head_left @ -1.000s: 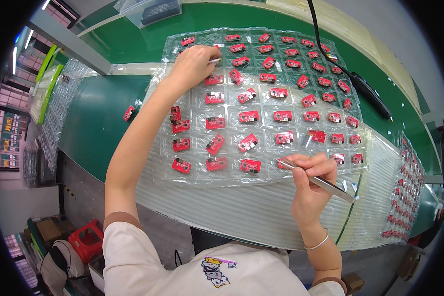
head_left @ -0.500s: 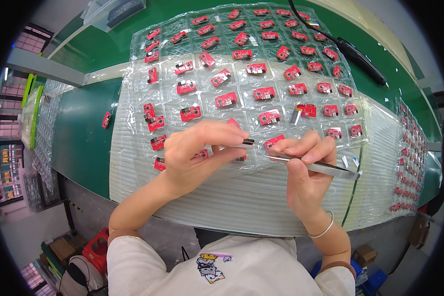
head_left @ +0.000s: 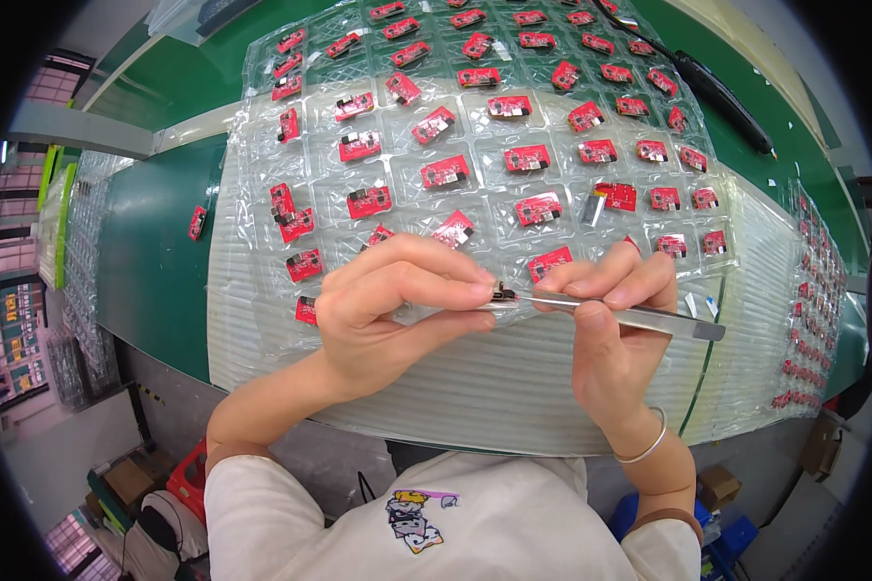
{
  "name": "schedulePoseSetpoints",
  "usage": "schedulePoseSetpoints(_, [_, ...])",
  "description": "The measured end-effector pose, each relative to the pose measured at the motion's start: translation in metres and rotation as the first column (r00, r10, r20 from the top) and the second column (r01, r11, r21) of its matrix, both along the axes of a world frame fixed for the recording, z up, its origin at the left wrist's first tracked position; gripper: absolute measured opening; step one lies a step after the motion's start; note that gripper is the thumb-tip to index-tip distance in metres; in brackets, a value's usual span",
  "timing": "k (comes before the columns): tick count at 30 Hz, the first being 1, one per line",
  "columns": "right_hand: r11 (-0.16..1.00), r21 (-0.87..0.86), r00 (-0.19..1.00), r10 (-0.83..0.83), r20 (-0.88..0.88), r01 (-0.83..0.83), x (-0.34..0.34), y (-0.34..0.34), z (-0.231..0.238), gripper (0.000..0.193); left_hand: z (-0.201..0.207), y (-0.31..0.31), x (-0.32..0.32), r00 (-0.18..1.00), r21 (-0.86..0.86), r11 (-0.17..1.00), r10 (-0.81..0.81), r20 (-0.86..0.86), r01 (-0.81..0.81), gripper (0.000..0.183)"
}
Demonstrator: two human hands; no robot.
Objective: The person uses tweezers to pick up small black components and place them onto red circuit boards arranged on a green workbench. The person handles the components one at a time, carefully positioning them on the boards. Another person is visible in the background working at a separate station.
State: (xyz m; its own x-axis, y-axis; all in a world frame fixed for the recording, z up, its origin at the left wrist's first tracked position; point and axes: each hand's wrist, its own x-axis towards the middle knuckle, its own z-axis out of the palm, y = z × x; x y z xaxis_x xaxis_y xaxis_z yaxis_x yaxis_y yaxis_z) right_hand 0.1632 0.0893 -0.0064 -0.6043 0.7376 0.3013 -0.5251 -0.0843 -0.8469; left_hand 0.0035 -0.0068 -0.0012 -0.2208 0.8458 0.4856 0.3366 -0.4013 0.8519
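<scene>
My left hand (head_left: 388, 305) pinches a small circuit board (head_left: 502, 292) between thumb and fingers; it shows nearly edge-on, with a black part at its end. My right hand (head_left: 615, 334) is closed around metal tweezers (head_left: 673, 321). Their tips point left and meet the end of the board; whether they grip it I cannot tell. Beyond both hands spreads a clear plastic tray (head_left: 331, 179) with many compartments, most holding a red circuit board (head_left: 539, 209). One red board (head_left: 613, 198) has a silvery block beside it.
A black pen-like tool (head_left: 717, 97) on a cable lies at the far right. Another tray of red boards (head_left: 806, 320) stands at the right edge. One loose red board (head_left: 198, 223) lies on the green mat (head_left: 155, 271) at left. White scraps (head_left: 702, 306) lie right of the tweezers.
The tweezer tips have moved left to the board in my left hand, and the tweezers lie closer to level. The tray appears slightly higher in view.
</scene>
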Motion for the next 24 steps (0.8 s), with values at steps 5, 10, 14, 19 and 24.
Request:
schedulePoseSetpoints(5, [0.999, 0.0, 0.999, 0.032, 0.001, -0.032, -0.001, 0.0, -0.002, 0.027, -0.003, -0.002, 0.002, 0.999, 0.018, 1.0, -0.026, 0.037, 0.025, 0.029])
schedulePoseSetpoints(10, [1.0, -0.005, 1.0, 0.018, -0.023, -0.018, -0.001, 0.0, -0.001, 0.026, 0.004, -0.002, 0.0, 0.983, 0.109, 0.994, 0.007, -0.185, 0.013, 0.025])
schedulePoseSetpoints(14, [0.999, 0.025, 1.0, 0.029, -0.011, -0.029, -0.001, 0.0, 0.001, 0.027, 0.004, -0.001, -0.009, 0.922, 0.206, 0.976, 0.021, -0.386, 0.064, 0.019])
schedulePoseSetpoints(19, [0.991, 0.128, 0.999, 0.04, 0.015, -0.042, -0.002, 0.0, 0.0, 0.027, 0.006, -0.001, -0.01, 0.887, 0.238, 0.968, 0.039, -0.461, 0.081, 0.017])
schedulePoseSetpoints(24, [0.991, 0.125, 0.999, 0.04, 0.018, -0.042, -0.002, 0.0, -0.001, 0.028, 0.005, 0.0, -0.011, 0.88, 0.257, 0.964, 0.06, -0.472, 0.072, 0.02])
